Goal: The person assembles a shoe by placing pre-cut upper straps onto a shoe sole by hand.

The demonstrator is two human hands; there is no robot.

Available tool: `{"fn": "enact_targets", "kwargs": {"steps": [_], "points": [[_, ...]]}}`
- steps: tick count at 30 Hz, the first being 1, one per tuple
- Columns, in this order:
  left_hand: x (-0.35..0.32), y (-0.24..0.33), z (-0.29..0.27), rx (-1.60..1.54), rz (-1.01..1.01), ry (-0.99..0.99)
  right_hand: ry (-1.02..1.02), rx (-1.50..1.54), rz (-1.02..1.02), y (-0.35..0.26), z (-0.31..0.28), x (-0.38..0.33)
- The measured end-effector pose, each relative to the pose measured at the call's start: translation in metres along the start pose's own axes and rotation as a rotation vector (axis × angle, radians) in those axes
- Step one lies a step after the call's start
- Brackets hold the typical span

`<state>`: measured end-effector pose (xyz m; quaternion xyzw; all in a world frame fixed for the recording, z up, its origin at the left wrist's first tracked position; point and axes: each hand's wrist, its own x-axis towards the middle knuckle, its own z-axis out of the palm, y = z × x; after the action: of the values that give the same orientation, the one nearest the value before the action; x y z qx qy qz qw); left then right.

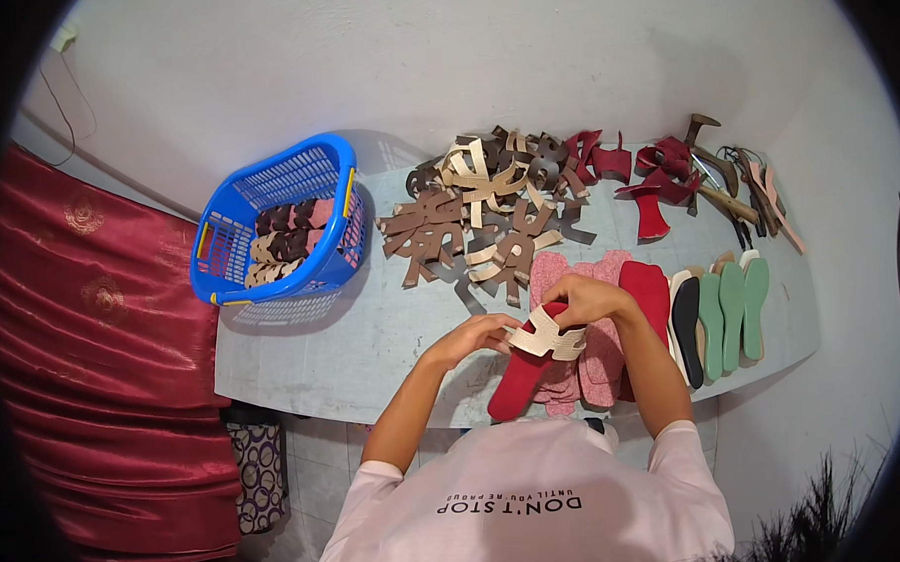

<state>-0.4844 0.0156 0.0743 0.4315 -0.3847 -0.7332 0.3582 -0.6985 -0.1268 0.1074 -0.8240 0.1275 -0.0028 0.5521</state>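
Note:
A red insole (513,388) lies tilted near the table's front edge, with a cream cut-out sandal strap (548,335) laid across its upper part. At the strap's left end, the fingers of my left hand (480,339) are closed on its edge. My right hand (591,300) bends over the top of the insole, its fingers curled against the strap's right side; the fingertips are partly hidden. Under and beside the insole are pink speckled insoles (602,365), and more red insoles (644,289) lie right of them, partly behind my right forearm.
Loose brown, cream and dark straps (497,210) form a pile at the back, with red straps (650,190) to its right. A blue basket (340,245) holding sandals stands left. Hammers (730,204) lie back right, above green insoles (731,316) and a black insole (685,322).

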Motion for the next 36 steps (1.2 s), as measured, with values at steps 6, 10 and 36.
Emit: {"fn": "enact_targets", "kwargs": {"steps": [6,10,36], "points": [[0.030,0.040,0.009,0.313,-0.060,-0.035,-0.262,-0.103,0.000,-0.028,-0.031,0.016],[0.038,0.065,0.017,0.361,-0.089,-0.032,-0.395,-0.259,-0.009,-0.043,-0.044,0.029],[0.027,0.085,-0.034,0.492,-0.218,-0.385,0.126,-0.243,-0.035,-0.049,-0.015,0.072]]}}
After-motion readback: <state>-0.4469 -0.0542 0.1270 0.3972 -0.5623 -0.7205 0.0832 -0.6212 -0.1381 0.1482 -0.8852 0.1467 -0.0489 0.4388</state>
